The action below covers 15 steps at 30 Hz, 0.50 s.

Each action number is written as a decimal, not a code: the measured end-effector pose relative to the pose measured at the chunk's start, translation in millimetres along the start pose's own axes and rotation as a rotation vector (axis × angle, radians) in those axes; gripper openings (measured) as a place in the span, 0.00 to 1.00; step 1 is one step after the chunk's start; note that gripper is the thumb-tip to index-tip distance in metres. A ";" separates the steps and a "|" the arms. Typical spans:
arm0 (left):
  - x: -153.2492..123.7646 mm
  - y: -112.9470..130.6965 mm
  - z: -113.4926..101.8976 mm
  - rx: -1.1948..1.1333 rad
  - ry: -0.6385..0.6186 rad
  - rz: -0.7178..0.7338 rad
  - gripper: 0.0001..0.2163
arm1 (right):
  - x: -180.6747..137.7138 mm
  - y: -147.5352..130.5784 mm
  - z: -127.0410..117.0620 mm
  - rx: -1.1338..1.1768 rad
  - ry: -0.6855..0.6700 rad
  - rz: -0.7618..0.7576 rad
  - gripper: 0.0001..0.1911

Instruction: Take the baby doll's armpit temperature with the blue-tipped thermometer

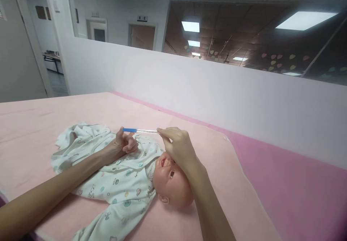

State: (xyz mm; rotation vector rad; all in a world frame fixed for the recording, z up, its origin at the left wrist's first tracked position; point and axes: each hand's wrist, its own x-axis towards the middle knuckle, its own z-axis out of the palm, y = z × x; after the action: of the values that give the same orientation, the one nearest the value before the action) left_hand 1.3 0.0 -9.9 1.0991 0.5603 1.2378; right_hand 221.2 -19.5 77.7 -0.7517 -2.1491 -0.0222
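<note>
A slim thermometer (148,131), a clear stick with a blue end, lies level above a baby doll's chest. My right hand (177,143) pinches its clear end between thumb and fingertips, in front of part of the doll's face. At the blue end is my left hand (127,143), its thumb against the tip and its other fingers curled. The doll (173,183) lies on its back, head to the right, mouth open. It wears a pale printed romper (127,186) with buttons. Just behind my left hand, a bit of the doll's own hand shows.
Under the doll spreads a pink cloth (67,107) over a darker pink surface (284,165). A low white wall (217,96) runs along the back, with a window (257,42) above it. An open doorway (55,74) stands at the far left.
</note>
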 end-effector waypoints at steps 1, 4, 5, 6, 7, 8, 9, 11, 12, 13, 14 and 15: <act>-1.0 0.1 0.9 -0.007 -0.012 0.004 0.31 | 0.0 -1.3 -0.4 -0.007 0.001 -0.005 0.16; -4.7 1.7 5.2 -0.034 -0.018 0.008 0.30 | -0.3 -4.5 -0.7 -0.002 0.000 -0.010 0.17; -5.5 2.4 6.5 -0.041 -0.020 0.009 0.30 | -0.4 -5.0 -0.6 0.004 -0.003 -0.006 0.17; -5.9 2.9 7.4 -0.045 -0.031 0.012 0.30 | -0.5 -5.3 -0.5 0.011 -0.004 0.001 0.17; -5.9 3.1 7.7 -0.043 -0.048 0.017 0.30 | -0.5 -5.2 -0.3 0.017 -0.007 0.009 0.17; -5.3 3.0 7.3 -0.037 -0.068 0.024 0.31 | -0.5 -4.8 -0.2 0.022 -0.009 0.017 0.17; -4.4 2.6 6.4 -0.030 -0.085 0.030 0.31 | -0.5 -4.2 0.0 0.024 -0.013 0.024 0.17; -2.1 0.6 3.7 -0.020 -0.100 0.033 0.32 | -0.5 -2.7 0.4 0.025 -0.028 0.033 0.16; -0.9 -0.7 2.1 -0.020 -0.102 0.033 0.32 | -0.6 -2.1 0.6 0.022 -0.038 0.035 0.16; 0.3 -2.2 0.6 -0.025 -0.108 0.035 0.32 | -0.6 -1.5 0.8 0.019 -0.047 0.036 0.16; 1.3 -3.7 -0.8 -0.031 -0.118 0.037 0.32 | -0.7 -1.1 0.9 0.016 -0.053 0.037 0.16; 2.2 -5.2 -2.1 -0.038 -0.128 0.040 0.32 | -0.8 -0.7 1.1 0.015 -0.056 0.038 0.16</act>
State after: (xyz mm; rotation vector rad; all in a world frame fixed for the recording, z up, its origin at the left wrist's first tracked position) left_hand 2.6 3.1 -14.9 1.1535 0.4181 1.1985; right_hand 220.4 -20.2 76.6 -0.7933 -2.1845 0.0349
